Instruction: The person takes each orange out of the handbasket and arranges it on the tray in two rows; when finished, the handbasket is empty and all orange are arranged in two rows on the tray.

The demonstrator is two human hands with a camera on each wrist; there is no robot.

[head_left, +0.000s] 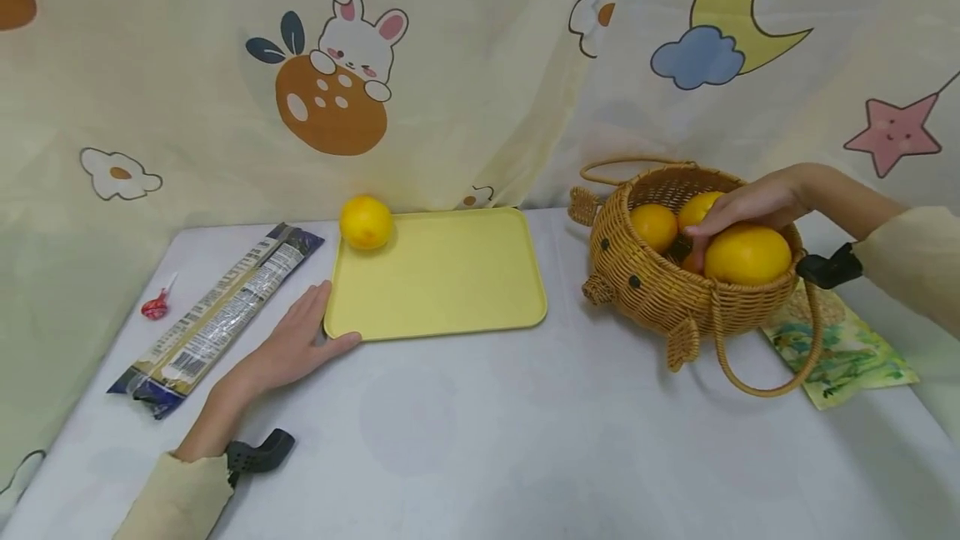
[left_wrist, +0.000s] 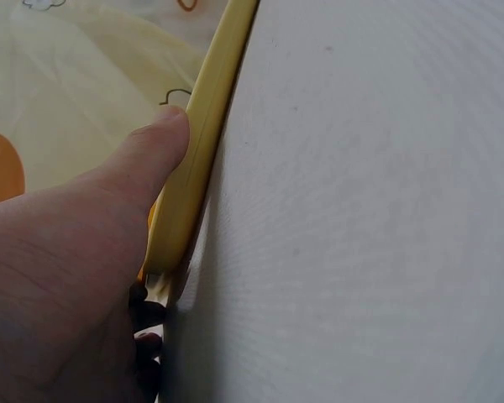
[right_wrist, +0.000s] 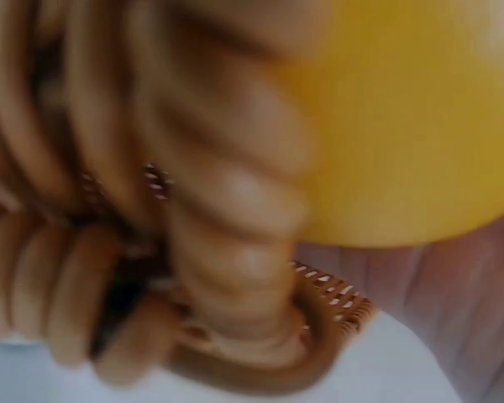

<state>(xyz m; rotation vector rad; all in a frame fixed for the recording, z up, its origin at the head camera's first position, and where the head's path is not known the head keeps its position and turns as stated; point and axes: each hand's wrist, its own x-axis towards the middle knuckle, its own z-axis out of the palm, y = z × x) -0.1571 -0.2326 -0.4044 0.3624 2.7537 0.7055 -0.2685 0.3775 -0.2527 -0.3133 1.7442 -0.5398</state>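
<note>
The right hand [head_left: 756,200], grip unclear, lies just beyond the large oval yellow fruit [head_left: 750,257]. The left hand [head_left: 296,337], unclenched, touches the rectangular yellow tray [head_left: 450,282].

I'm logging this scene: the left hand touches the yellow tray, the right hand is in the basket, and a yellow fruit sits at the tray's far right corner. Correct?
The corner is wrong: the head view shows the yellow fruit at the far left corner of the tray, not the far right. The rest stands.
</note>
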